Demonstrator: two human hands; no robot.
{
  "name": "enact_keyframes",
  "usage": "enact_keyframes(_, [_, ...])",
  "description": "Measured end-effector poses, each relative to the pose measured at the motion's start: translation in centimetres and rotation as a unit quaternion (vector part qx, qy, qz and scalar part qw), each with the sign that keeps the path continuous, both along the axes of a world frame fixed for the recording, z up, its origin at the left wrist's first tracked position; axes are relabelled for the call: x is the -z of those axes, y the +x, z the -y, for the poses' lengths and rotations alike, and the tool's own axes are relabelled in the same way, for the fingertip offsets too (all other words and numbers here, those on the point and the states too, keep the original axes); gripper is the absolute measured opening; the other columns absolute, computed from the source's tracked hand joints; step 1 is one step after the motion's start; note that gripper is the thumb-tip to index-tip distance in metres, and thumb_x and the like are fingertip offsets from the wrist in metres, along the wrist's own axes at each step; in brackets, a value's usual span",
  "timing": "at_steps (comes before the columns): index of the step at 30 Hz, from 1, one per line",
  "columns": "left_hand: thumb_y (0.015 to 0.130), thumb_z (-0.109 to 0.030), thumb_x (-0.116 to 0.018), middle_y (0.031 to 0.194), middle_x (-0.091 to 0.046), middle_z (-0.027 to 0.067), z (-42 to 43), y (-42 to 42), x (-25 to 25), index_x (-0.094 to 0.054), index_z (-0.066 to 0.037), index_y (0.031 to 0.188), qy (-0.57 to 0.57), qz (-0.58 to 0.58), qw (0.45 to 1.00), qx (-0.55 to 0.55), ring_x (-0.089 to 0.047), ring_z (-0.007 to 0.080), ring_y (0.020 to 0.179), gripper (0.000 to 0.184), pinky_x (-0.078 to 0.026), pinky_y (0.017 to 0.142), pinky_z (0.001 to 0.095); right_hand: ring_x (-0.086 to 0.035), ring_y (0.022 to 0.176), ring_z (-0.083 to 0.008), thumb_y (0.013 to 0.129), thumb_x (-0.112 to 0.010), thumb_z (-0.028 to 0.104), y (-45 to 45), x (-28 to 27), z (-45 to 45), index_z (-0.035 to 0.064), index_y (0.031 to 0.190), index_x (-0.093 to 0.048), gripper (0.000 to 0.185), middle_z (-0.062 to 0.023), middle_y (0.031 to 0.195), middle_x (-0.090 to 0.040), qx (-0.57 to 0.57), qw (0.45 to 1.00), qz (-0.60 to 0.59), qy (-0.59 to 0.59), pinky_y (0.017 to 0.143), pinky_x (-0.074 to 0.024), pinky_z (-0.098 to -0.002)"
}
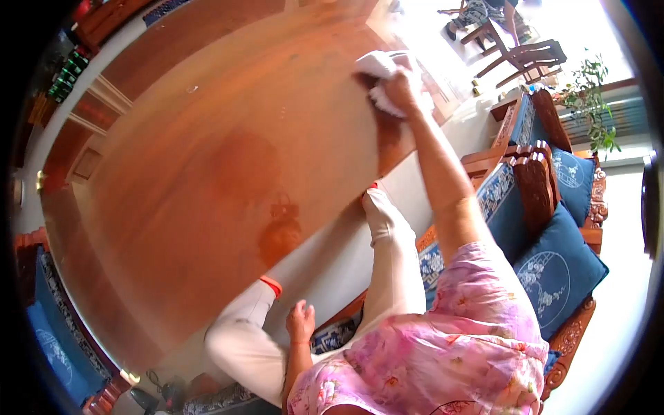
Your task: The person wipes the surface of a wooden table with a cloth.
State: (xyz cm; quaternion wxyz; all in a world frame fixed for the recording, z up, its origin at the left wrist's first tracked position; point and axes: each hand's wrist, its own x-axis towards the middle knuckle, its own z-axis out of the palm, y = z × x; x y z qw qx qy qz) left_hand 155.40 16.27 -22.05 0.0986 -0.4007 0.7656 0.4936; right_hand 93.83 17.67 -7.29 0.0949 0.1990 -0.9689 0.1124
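Observation:
My right hand [401, 91] is closed around a white cloth [377, 65] and presses it on the glossy brown tabletop [187, 159], near its upper right edge. The arm is stretched far out, and part of the cloth bunches up beside the fingers. Close to my body, my left hand [301, 322] hangs over my lap with its fingers loosely curled. Nothing shows in that hand. The shiny tabletop reflects a round, lamp-like shape and some light streaks.
Carved wooden seats with blue cushions [561, 270] line the right side; another blue cushioned seat [55, 346] is at lower left. A wooden chair [515, 55], a person's legs [470, 17] and a leafy plant [593, 97] are at upper right. Green bottles [67, 75] stand at upper left.

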Motion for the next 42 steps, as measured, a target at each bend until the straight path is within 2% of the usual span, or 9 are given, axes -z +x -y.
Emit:
enact_keyframes(4, [0.078, -0.022, -0.064, 0.094, -0.064, 0.0176, -1.1, -0.4, -0.3, -0.061, -0.004, 0.099, -0.039, -0.098, 0.994, 0.034, -0.061, 0.0351, 0.088, 0.028, -0.049, 0.077, 0.0427, -0.06, 0.093, -0.0366, 0.074, -0.057, 0.018, 14.7, -1.0, 6.9, 0.0012, 0.094, -0.063, 0.027, -0.0206, 0.094, -0.064, -0.105, 0.994, 0.025, -0.007, 0.083, -0.0469, -0.0443])
enact_keyframes(5, [0.078, -0.021, -0.064, 0.095, -0.064, 0.0181, -1.0, -1.1, -1.6, -0.061, -0.003, 0.099, -0.042, -0.107, 0.992, 0.046, -0.061, 0.036, 0.089, 0.028, -0.049, 0.078, 0.0428, -0.06, 0.093, -0.0364, 0.072, -0.057, 0.016, 18.4, -1.0, 7.6, 0.0011, 0.093, -0.062, 0.026, -0.0202, 0.093, -0.064, -0.162, 0.976, 0.032, -0.139, 0.082, -0.0466, -0.0439])
enact_keyframes(6, [0.079, -0.021, -0.063, 0.097, -0.063, 0.0186, -0.7, -1.8, -3.3, -0.061, -0.003, 0.1, -0.046, -0.112, 0.991, 0.058, -0.06, 0.037, 0.09, 0.027, -0.049, 0.078, 0.0429, -0.06, 0.093, -0.035, 0.071, -0.058, 0.014, 22.5, -2.9, 9.0, 0.003, 0.095, -0.062, 0.027, -0.0187, 0.095, -0.064, -0.162, 0.984, 0.072, -0.032, 0.082, -0.0471, -0.0419])
enact_keyframes(10, [0.079, -0.021, -0.063, 0.103, -0.062, 0.0158, 1.3, -5.9, -9.7, -0.061, -0.004, 0.1, -0.152, -0.153, 0.968, 0.131, -0.061, 0.0357, 0.09, 0.027, -0.049, 0.079, 0.0433, -0.049, 0.117, -0.0253, 0.067, -0.061, 0.014, 31.6, -2.6, 10.8, 0.008, 0.104, -0.059, 0.037, -0.0114, 0.118, -0.056, -0.323, 0.946, 0.02, -0.029, 0.099, -0.0362, -0.0461])
enact_keyframes(16, [0.077, -0.023, -0.063, 0.094, -0.062, 0.0119, 4.7, -9.8, -11.3, -0.059, -0.008, 0.095, -0.226, -0.156, 0.921, 0.278, -0.06, 0.0337, 0.086, 0.024, -0.048, 0.076, 0.0455, -0.056, 0.102, -0.0296, 0.067, -0.059, 0.013, 21.4, -1.3, 7.1, 0.0097, 0.095, -0.06, 0.028, -0.0104, 0.101, -0.062, -0.223, 0.973, 0.031, -0.055, 0.093, -0.0365, -0.0498])
enact_keyframes(17, [0.077, -0.023, -0.063, 0.093, -0.061, 0.0119, 5.4, -10.5, -10.9, -0.058, -0.008, 0.092, -0.221, -0.13, 0.912, 0.32, -0.06, 0.0337, 0.085, 0.022, -0.048, 0.075, 0.0459, -0.055, 0.108, -0.0313, 0.069, -0.062, 0.014, 18.9, -2.5, 5.6, 0.0028, 0.1, -0.061, 0.033, -0.0163, 0.107, -0.061, -0.179, 0.979, 0.063, -0.069, 0.102, -0.0311, -0.0488])
enact_keyframes(22, [0.078, -0.026, -0.061, 0.088, -0.06, 0.0122, 7.5, -14.1, -7.6, -0.055, -0.008, 0.086, -0.186, -0.084, 0.859, 0.469, -0.061, 0.0325, 0.083, 0.02, -0.049, 0.072, 0.0472, -0.058, 0.103, -0.0346, 0.076, -0.056, 0.021, 6.9, -4.8, 0.7, 0.0076, 0.1, -0.064, 0.028, -0.0171, 0.104, -0.064, -0.003, 0.999, 0.024, -0.042, 0.092, -0.043, -0.0433])
enact_keyframes(38, [0.076, -0.024, -0.065, 0.086, -0.055, 0.0132, 7.9, -15.8, -7.2, -0.05, -0.006, 0.089, -0.024, -0.13, 0.893, 0.431, -0.058, 0.0322, 0.08, 0.026, -0.048, 0.07, 0.0424, -0.055, 0.113, -0.0298, 0.081, -0.056, 0.041, -23.2, -0.9, 2.1, 0.0083, 0.12, -0.058, 0.051, -0.0117, 0.127, -0.054, 0.214, 0.976, 0.019, 0.023, 0.093, -0.0445, -0.0407])
enact_keyframes(42, [0.078, -0.029, -0.063, 0.115, -0.056, 0.022, 7.9, -11.6, -5.2, -0.053, 0.001, 0.117, -0.017, -0.072, 0.91, 0.409, -0.059, 0.0367, 0.097, 0.049, -0.047, 0.085, 0.0446, -0.053, 0.115, -0.0305, 0.081, -0.054, 0.037, -27.2, 0.7, 4.8, 0.0063, 0.12, -0.057, 0.049, -0.0142, 0.125, -0.056, 0.291, 0.955, 0.062, 0.019, 0.095, -0.0424, -0.0406])
